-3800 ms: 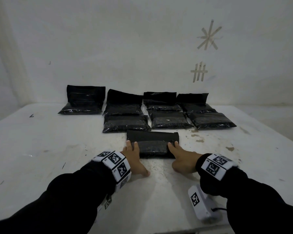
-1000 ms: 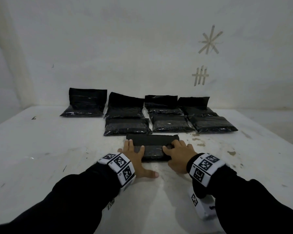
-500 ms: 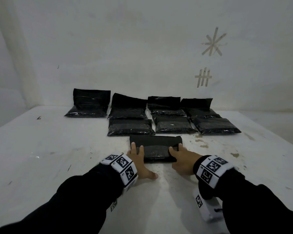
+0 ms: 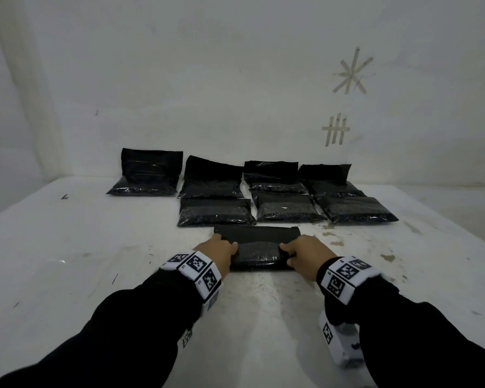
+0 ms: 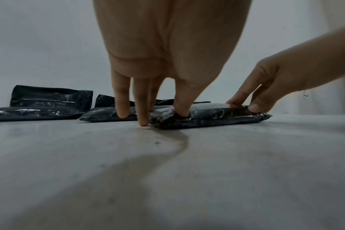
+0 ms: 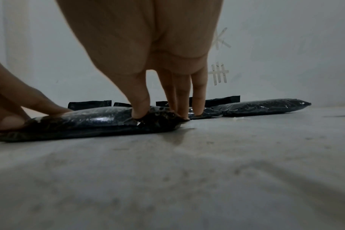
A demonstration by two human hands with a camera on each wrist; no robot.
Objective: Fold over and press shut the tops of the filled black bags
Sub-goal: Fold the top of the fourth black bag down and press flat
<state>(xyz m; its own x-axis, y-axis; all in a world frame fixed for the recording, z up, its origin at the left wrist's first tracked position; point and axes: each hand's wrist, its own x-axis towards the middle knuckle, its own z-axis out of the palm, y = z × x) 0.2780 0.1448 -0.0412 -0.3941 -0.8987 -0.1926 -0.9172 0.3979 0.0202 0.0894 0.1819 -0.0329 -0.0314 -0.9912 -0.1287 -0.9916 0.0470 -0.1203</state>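
The nearest black bag (image 4: 259, 249) lies flat on the desk (image 4: 67, 261) directly between the two hands, its top flap folded over toward the far edge. The left hand (image 4: 220, 252) holds the bag's left end: in the left wrist view its thumb (image 5: 180, 107) presses down into the film while the remaining fingers (image 5: 142, 109) reach down beside the end, one fingertip touching the desk. The right hand (image 4: 305, 253) grips the right end in mirror fashion; the right wrist view shows its thumb (image 6: 139, 107) dug into the film and the fingers (image 6: 183, 105) curled over the end of the bag. Both forearms extend forward and converge slightly, wrists raised above the desk, each carrying a marker-printed wristband (image 4: 196, 271). Beyond the hands, a row of three flat bags (image 4: 216, 212) lies just past the held bag, and farther still four bags (image 4: 149, 173) stand with their tops against the wall (image 4: 207, 79). Tape marks (image 4: 352, 72) are on the wall above and right of the right hand.
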